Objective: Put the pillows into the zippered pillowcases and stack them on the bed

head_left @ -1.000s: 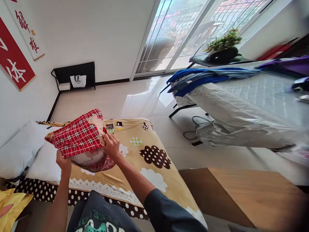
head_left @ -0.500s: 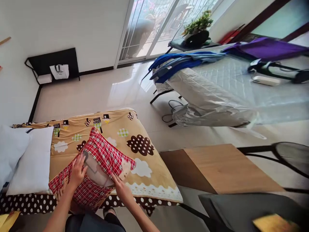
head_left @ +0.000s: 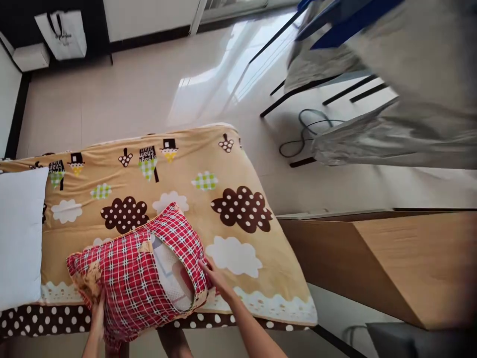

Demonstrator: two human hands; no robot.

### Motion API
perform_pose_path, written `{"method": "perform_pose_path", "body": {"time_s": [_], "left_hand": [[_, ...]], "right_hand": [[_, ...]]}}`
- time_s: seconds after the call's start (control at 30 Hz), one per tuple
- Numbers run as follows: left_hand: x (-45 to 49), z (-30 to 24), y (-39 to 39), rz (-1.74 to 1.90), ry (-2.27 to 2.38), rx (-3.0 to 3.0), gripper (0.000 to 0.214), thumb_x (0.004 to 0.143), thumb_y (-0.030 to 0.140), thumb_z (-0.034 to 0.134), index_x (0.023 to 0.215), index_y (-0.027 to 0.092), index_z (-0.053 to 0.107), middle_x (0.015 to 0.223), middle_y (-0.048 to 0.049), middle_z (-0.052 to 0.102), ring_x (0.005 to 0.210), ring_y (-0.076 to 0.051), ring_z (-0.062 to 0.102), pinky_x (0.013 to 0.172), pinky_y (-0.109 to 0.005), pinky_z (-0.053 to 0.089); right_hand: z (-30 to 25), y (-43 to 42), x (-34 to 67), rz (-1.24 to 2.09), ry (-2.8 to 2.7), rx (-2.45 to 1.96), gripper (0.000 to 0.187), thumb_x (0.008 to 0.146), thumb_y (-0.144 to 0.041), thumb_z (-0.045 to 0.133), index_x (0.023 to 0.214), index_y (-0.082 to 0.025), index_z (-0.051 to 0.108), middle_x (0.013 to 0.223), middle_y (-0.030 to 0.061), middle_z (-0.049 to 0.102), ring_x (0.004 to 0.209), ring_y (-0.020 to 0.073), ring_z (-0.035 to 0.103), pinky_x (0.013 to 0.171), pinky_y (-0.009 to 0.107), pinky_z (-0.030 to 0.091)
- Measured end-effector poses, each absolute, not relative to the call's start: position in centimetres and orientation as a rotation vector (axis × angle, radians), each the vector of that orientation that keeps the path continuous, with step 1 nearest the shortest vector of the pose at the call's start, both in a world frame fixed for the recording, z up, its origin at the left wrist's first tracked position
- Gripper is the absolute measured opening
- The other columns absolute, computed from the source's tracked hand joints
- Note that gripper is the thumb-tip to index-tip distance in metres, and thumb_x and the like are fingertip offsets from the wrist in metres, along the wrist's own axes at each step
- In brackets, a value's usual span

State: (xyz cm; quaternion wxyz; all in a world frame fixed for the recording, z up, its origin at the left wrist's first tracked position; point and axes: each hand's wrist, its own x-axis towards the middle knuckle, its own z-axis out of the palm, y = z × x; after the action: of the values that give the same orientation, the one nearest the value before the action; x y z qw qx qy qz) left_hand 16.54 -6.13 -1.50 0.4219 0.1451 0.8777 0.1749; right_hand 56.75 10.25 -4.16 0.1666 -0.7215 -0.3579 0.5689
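A red checked pillowcase (head_left: 137, 278) with a pillow (head_left: 172, 279) showing through its open end lies at the near edge of a bed. My left hand (head_left: 97, 318) grips the pillowcase at its lower left side. My right hand (head_left: 216, 279) holds the edge of the opening at the right. The pillow inside is pale with a faint pattern, mostly hidden by the cover.
The bed (head_left: 112, 219) has a tan blanket with clouds and trees. A white pillow (head_left: 20, 238) lies at its left. A wooden table (head_left: 402, 263) stands to the right. A silver-covered frame (head_left: 391, 114) and a cable (head_left: 305, 132) are on the shiny floor; a white bag (head_left: 61, 32) at back.
The pillowcase came down from in front of me onto the bed's near edge. My view tilted down. My left hand shifted from the opening to the lower left side.
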Motion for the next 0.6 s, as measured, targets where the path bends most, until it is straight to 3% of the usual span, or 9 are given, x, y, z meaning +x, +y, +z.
{"method": "perform_pose_path", "body": {"time_s": [0.07, 0.13, 0.2, 0.27, 0.37, 0.43, 0.5, 0.6], "left_hand": [[17.0, -0.9, -4.3, 0.552, 2.318, 0.261, 0.068, 0.072, 0.08, 0.041, 0.096, 0.021, 0.066, 0.103, -0.017, 0.07, 0.109, -0.034, 0.065, 0.089, -0.044, 0.055], [15.9, 1.8, -2.8, 0.62, 2.555, 0.193, 0.059, 0.071, 0.077, 0.047, 0.083, 0.022, 0.064, 0.089, -0.014, 0.071, 0.099, -0.036, 0.067, 0.082, -0.048, 0.056], [13.6, 5.6, -2.0, 0.642, 2.815, 0.183, 0.049, 0.071, 0.075, 0.052, 0.068, 0.026, 0.056, 0.068, -0.0075, 0.065, 0.084, -0.035, 0.068, 0.071, -0.048, 0.054], [11.2, 8.9, -1.7, 0.586, 2.948, 0.335, 0.051, 0.074, 0.074, 0.05, 0.054, 0.028, 0.043, 0.049, -0.0034, 0.051, 0.066, -0.033, 0.062, 0.062, -0.046, 0.049], [9.0, 10.2, -1.4, 0.345, 2.916, 0.662, 0.054, 0.082, 0.07, 0.039, 0.048, 0.029, 0.03, 0.042, -0.0032, 0.038, 0.05, -0.03, 0.052, 0.058, -0.046, 0.045], [8.4, 8.7, -1.1, 0.194, 2.81, 0.813, 0.045, 0.085, 0.061, 0.035, 0.055, 0.028, 0.036, 0.05, -0.006, 0.048, 0.055, -0.031, 0.055, 0.062, -0.047, 0.046], [7.7, 6.4, -0.9, 0.094, 2.665, 0.881, 0.032, 0.085, 0.05, 0.037, 0.071, 0.024, 0.05, 0.069, -0.0115, 0.062, 0.068, -0.033, 0.062, 0.068, -0.047, 0.049], [5.8, 3.8, -0.6, 0.085, 2.468, 0.824, 0.034, 0.08, 0.044, 0.047, 0.099, 0.018, 0.058, 0.1, -0.0172, 0.068, 0.095, -0.034, 0.066, 0.083, -0.045, 0.052]], "right_hand": [[-4.5, 10.7, 53.6, 1.727, -1.033, -1.973, 0.062, 0.062, -0.074, 0.062, 0.088, -0.019, 0.074, 0.095, 0.0144, 0.076, 0.095, 0.0334, 0.069, 0.088, 0.047, 0.053], [-3.5, 10.7, 52.4, 1.73, -1.083, -1.939, 0.063, 0.062, -0.075, 0.061, 0.086, -0.019, 0.074, 0.091, 0.0147, 0.076, 0.087, 0.0324, 0.068, 0.082, 0.044, 0.054], [-1.5, 10.0, 53.1, 1.477, -1.213, -2.015, 0.06, 0.068, -0.075, 0.058, 0.086, -0.019, 0.073, 0.089, 0.0148, 0.075, 0.08, 0.0304, 0.067, 0.076, 0.04, 0.052], [0.6, 8.0, 54.6, 1.034, -1.36, -2.172, 0.055, 0.077, -0.072, 0.05, 0.079, -0.021, 0.07, 0.078, 0.0142, 0.073, 0.072, 0.0283, 0.065, 0.07, 0.037, 0.049], [2.0, 3.2, 55.7, 0.641, -1.476, -2.374, 0.053, 0.082, -0.069, 0.041, 0.056, -0.026, 0.056, 0.056, 0.0121, 0.061, 0.057, 0.0267, 0.059, 0.06, 0.037, 0.043], [1.5, 0.2, 55.2, 0.788, -1.521, -2.396, 0.049, 0.081, -0.066, 0.041, 0.054, -0.027, 0.051, 0.057, 0.0114, 0.062, 0.058, 0.0268, 0.06, 0.058, 0.037, 0.043], [0.1, -1.1, 54.6, 1.186, -1.53, -2.312, 0.046, 0.076, -0.067, 0.047, 0.055, -0.027, 0.054, 0.062, 0.0097, 0.066, 0.064, 0.0273, 0.064, 0.06, 0.036, 0.046], [-2.2, 0.3, 55.8, 1.661, -1.191, -2.235, 0.046, 0.056, -0.071, 0.063, 0.054, -0.026, 0.058, 0.061, 0.0083, 0.066, 0.068, 0.0308, 0.066, 0.068, 0.041, 0.05]]}}
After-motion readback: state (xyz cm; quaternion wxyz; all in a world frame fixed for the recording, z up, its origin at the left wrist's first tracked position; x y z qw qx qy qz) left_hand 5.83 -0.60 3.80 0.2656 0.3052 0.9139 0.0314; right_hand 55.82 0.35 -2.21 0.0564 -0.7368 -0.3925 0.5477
